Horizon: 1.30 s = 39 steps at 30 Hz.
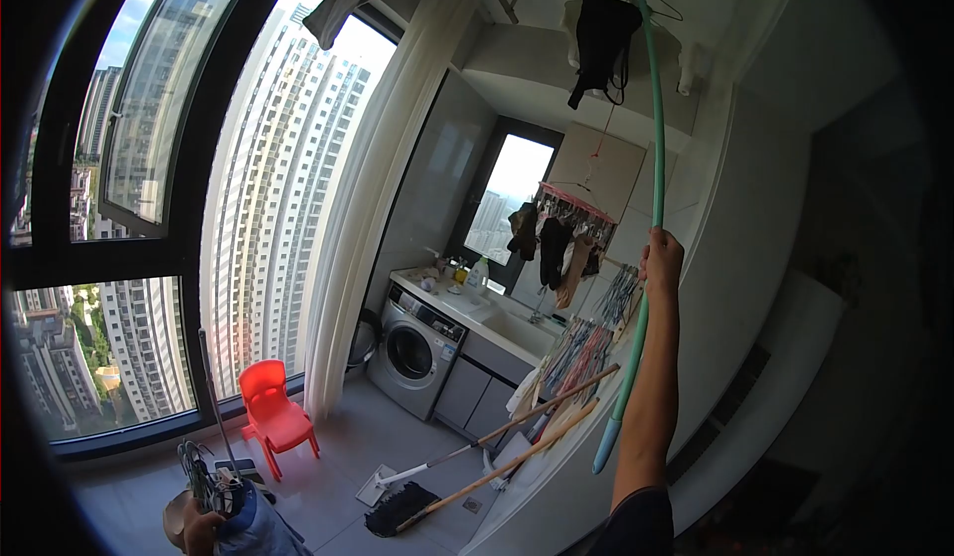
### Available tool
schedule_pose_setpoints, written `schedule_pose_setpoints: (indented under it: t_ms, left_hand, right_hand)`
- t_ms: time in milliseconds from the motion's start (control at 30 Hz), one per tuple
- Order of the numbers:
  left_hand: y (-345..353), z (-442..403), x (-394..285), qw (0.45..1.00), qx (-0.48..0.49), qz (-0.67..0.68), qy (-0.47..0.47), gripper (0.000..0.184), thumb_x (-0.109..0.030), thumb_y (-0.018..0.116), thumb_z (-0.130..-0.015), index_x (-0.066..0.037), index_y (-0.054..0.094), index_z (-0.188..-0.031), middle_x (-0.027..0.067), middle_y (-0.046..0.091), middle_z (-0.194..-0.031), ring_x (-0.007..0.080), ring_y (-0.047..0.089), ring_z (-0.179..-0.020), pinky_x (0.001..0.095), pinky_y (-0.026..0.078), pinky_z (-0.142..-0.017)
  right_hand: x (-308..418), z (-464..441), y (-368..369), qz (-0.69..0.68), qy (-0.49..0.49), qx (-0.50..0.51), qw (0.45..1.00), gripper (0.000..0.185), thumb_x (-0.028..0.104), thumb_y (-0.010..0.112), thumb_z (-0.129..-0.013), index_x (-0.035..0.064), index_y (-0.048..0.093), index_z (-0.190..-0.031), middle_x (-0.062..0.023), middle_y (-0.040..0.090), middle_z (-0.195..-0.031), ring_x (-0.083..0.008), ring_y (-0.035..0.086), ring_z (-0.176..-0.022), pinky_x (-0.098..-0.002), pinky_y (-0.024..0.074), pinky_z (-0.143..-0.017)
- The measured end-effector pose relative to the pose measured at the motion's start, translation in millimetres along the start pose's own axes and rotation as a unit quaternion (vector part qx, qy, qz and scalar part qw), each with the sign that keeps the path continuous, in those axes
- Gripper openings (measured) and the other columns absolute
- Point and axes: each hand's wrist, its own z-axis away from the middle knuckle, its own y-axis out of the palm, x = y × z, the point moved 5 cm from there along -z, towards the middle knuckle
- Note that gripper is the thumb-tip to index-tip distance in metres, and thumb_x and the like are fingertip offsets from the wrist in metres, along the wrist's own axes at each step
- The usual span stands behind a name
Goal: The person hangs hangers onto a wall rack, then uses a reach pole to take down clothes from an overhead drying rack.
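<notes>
My right hand (661, 258) is closed around a long green pole (656, 149), raised at the right. The pole's top end is by the hangers near the ceiling, where a black garment (604, 39) hangs. Its blue-grey lower end points down beside my forearm. Low at the left, my left hand (204, 529) is closed on something dark, beside a bunch of hangers (197, 472) and bluish cloth (260, 526). What exactly its fingers hold is too dark to make out.
A red chair (276, 412) stands by the window. Behind are a washing machine (409, 352) and a sink (512, 335). Socks (556, 248) hang from a pink clip rack (576, 203). A black mop (397, 509) and another long-handled tool (442, 460) lean across the floor at the right wall.
</notes>
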Motion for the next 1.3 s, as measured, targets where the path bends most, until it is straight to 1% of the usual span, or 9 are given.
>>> schedule_pose_setpoints:
  t_ms: [133, 500, 667, 833, 867, 967, 1100, 1200, 1300]
  left_hand:
    - [22.8, -56.6, 83.3, 0.989, 0.042, 0.132, 0.053, 0.038, -0.029, 0.063, -0.077, -0.005, 0.065, -0.106, 0.0054, 0.065, -0.088, 0.0166, 0.058, -0.076, 0.0337, 0.046, -0.069]
    - [25.5, -26.9, 74.5, 0.995, 0.007, 0.079, 0.055, 0.037, -0.029, 0.064, -0.077, -0.006, 0.065, -0.105, 0.0059, 0.065, -0.088, 0.0164, 0.059, -0.075, 0.0334, 0.047, -0.069]
    - [28.0, -27.0, 71.6, 0.995, 0.01, 0.066, 0.067, 0.036, -0.029, 0.065, -0.077, -0.006, 0.065, -0.105, 0.0061, 0.066, -0.087, 0.0164, 0.059, -0.074, 0.0333, 0.047, -0.068]
    - [35.4, -26.7, 53.6, 0.988, 0.04, 0.034, 0.144, 0.036, -0.029, 0.065, -0.076, -0.006, 0.066, -0.104, 0.0063, 0.066, -0.087, 0.0163, 0.059, -0.074, 0.0332, 0.047, -0.068]
    - [35.6, -22.5, 53.6, 0.997, 0.046, 0.055, 0.038, 0.036, -0.031, 0.066, -0.075, -0.008, 0.066, -0.103, 0.0068, 0.067, -0.085, 0.017, 0.061, -0.073, 0.033, 0.047, -0.067]
    - [32.0, -19.2, 47.5, 0.998, 0.049, -0.03, -0.008, 0.035, -0.033, 0.066, -0.075, -0.009, 0.066, -0.1, 0.0069, 0.066, -0.083, 0.018, 0.061, -0.072, 0.033, 0.047, -0.067]
    - [40.1, -28.0, 67.1, 0.993, 0.063, 0.093, 0.022, 0.036, -0.033, 0.066, -0.074, -0.009, 0.066, -0.1, 0.0051, 0.065, -0.082, 0.0156, 0.059, -0.072, 0.0314, 0.048, -0.067]
    - [30.9, -23.5, 52.7, 0.998, 0.036, 0.044, 0.036, 0.036, -0.03, 0.068, -0.071, -0.007, 0.065, -0.098, 0.0049, 0.065, -0.081, 0.0143, 0.058, -0.07, 0.0315, 0.047, -0.064]
    - [28.2, -31.0, 42.6, 0.995, 0.007, 0.087, 0.046, 0.037, -0.02, 0.067, -0.061, -0.002, 0.067, -0.093, 0.0056, 0.067, -0.082, 0.0151, 0.061, -0.071, 0.0296, 0.049, -0.067]
  right_hand:
    - [10.4, -5.9, 1.2, 0.009, 0.008, 0.003, 1.0, 0.03, 0.028, 0.048, -0.098, 0.0011, 0.061, -0.098, -0.0006, 0.046, -0.059, -0.008, 0.041, -0.041, -0.0252, 0.0326, -0.033]
    - [29.5, -15.4, 24.8, -0.041, 0.025, 0.03, 0.998, 0.026, 0.026, 0.049, -0.098, 0.0023, 0.057, -0.093, 0.0002, 0.044, -0.058, -0.007, 0.04, -0.041, -0.0243, 0.0291, -0.033]
    - [35.4, -22.8, 46.2, -0.126, 0.072, 0.086, 0.986, 0.026, 0.028, 0.05, -0.099, 0.0028, 0.053, -0.103, -0.001, 0.045, -0.066, -0.0069, 0.038, -0.045, -0.0227, 0.0294, -0.037]
    - [58.6, -29.8, 71.2, -0.184, 0.093, 0.107, 0.973, 0.025, 0.028, 0.052, -0.098, 0.0028, 0.052, -0.097, -0.0011, 0.044, -0.064, -0.0066, 0.039, -0.044, -0.0221, 0.0306, -0.037]
    - [63.4, -31.7, 76.8, -0.187, 0.097, 0.106, 0.972, 0.025, 0.028, 0.052, -0.097, 0.0029, 0.053, -0.097, -0.0013, 0.045, -0.064, -0.0067, 0.039, -0.044, -0.0221, 0.0307, -0.037]
    - [70.0, -33.7, 93.5, -0.186, 0.103, 0.121, 0.97, 0.025, 0.028, 0.051, -0.098, 0.0032, 0.053, -0.102, -0.0023, 0.046, -0.068, -0.0075, 0.039, -0.047, -0.0232, 0.0305, -0.04]
    - [52.7, -19.5, 106.9, -0.219, 0.114, 0.145, 0.958, 0.026, 0.029, 0.051, -0.098, 0.0039, 0.053, -0.106, -0.0026, 0.047, -0.07, -0.0078, 0.039, -0.049, -0.0233, 0.0306, -0.042]
    - [26.1, 10.6, 112.3, -0.27, 0.124, 0.142, 0.944, 0.026, 0.026, 0.057, -0.094, 0.0026, 0.054, -0.103, -0.002, 0.046, -0.064, -0.0072, 0.04, -0.044, -0.0216, 0.0307, -0.038]
    - [-14.1, 45.4, 112.4, -0.286, 0.113, 0.136, 0.942, 0.023, 0.025, 0.062, -0.091, 0.003, 0.055, -0.096, -0.001, 0.046, -0.061, -0.0063, 0.039, -0.041, -0.0208, 0.0303, -0.036]
